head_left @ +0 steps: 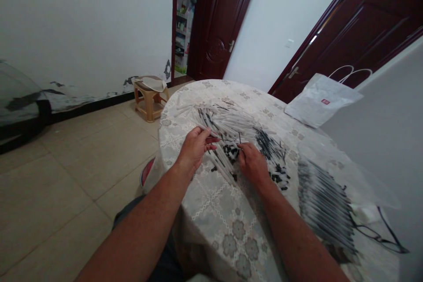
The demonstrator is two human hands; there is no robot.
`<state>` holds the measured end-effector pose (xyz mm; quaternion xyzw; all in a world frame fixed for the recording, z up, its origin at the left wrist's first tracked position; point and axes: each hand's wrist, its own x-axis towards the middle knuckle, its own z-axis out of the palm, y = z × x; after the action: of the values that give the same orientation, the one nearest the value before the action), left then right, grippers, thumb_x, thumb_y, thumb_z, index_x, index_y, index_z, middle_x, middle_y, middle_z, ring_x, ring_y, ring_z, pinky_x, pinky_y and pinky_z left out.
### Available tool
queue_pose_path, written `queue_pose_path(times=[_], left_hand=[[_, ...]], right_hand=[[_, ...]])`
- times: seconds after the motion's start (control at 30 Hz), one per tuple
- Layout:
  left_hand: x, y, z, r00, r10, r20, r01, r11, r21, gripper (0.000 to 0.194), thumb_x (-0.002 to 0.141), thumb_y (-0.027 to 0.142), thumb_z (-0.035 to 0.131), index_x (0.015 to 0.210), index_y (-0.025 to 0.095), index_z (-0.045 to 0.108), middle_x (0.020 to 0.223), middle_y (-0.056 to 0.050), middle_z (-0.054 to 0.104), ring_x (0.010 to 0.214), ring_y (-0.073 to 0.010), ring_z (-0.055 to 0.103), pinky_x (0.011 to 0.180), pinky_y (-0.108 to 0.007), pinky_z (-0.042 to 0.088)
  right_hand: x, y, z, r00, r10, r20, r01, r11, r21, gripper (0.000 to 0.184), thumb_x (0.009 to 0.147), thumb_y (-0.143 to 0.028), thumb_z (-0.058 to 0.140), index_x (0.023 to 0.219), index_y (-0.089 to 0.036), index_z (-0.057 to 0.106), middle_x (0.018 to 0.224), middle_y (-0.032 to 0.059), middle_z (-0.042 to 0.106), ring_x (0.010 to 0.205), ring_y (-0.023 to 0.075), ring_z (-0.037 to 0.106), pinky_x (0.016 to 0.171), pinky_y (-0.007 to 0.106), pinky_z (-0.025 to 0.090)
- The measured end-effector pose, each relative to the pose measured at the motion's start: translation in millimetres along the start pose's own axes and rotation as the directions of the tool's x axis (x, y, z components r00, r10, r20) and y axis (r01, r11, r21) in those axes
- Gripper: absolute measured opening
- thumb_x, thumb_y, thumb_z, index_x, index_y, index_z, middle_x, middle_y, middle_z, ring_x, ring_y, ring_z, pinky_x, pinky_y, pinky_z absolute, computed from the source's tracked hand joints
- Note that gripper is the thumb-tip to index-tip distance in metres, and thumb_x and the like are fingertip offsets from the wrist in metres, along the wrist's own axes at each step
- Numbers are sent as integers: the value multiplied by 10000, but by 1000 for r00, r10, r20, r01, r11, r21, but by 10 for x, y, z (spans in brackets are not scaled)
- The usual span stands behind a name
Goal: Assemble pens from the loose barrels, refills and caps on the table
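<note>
- White tubes [236, 120] lie in a broad, loose heap on the cloth-covered worktop [211, 205], in front of both hands; a smaller group of loose tubes [222, 165] slants towards the person, between the forearms.
- Left hand [194, 147]: thumb and forefinger look pinched on a slim white piece at the near edge of the heap, the other fingers loosely curled. Its far end is too small to make out.
- Right hand [253, 163]: fingertips closed on a thin dark stick [240, 137] that stands roughly upright.
- Small black fittings [231, 152] sit between the hands; dark sticks [268, 144] are heaped just beyond the right hand, with more black pieces [280, 177] beside its wrist.
- Farther right lie a bundle of dark rods [325, 202] in clear wrapping and a pair of glasses [380, 237].
- Step in hand, as a judgement: small parts are being handled singly, one in each hand, the tips near each other but apart.
- Such slender pieces call for a light, steady pinch and careful alignment, clear of the loose parts below.
</note>
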<state>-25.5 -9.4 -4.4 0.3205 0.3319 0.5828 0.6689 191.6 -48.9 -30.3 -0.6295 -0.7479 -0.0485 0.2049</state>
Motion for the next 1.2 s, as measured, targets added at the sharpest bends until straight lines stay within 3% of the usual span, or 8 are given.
queue_pose_path(times=[0.17,0.37,0.57,1.0,1.2], left_hand=[[8,-43,6,1000,-19,16,19,1000,4,252,842,353,721,894,164,562,906,-79,711,790,-214,753,572,-256,562],[16,-69,9,997,-66,32,66,997,-27,244,881,340,704,916,176,528,939,-94,726,835,-237,770,609,-278,592],[3,-101,16,996,-72,44,73,997,-27,234,889,323,698,920,179,516,920,-93,728,841,-234,771,631,-278,596],[-50,-106,57,993,-66,98,61,997,49,240,900,361,691,947,178,543,999,-108,733,799,-209,762,608,-267,597],[-79,-84,82,987,-101,125,90,992,91,253,869,343,742,952,166,582,990,-127,754,831,-220,767,648,-288,617]], right_hand=[[-29,60,7,991,-49,-125,63,992,111,262,979,-180,443,1128,-184,659,1124,117,682,1058,227,631,963,334,488],[-103,-25,-18,936,-45,-350,164,935,316,188,951,-157,458,991,-216,632,895,47,661,856,194,631,814,313,497],[-194,-162,-25,940,4,-341,164,870,464,166,944,-174,475,966,-219,634,810,13,667,723,168,633,710,284,484],[-190,-173,-23,958,-25,-284,169,852,495,169,937,-176,502,997,-216,655,799,15,690,717,164,655,726,285,498],[-181,-191,-84,952,32,-304,142,835,531,151,925,-177,516,954,-223,658,783,9,695,722,168,661,737,293,506]])
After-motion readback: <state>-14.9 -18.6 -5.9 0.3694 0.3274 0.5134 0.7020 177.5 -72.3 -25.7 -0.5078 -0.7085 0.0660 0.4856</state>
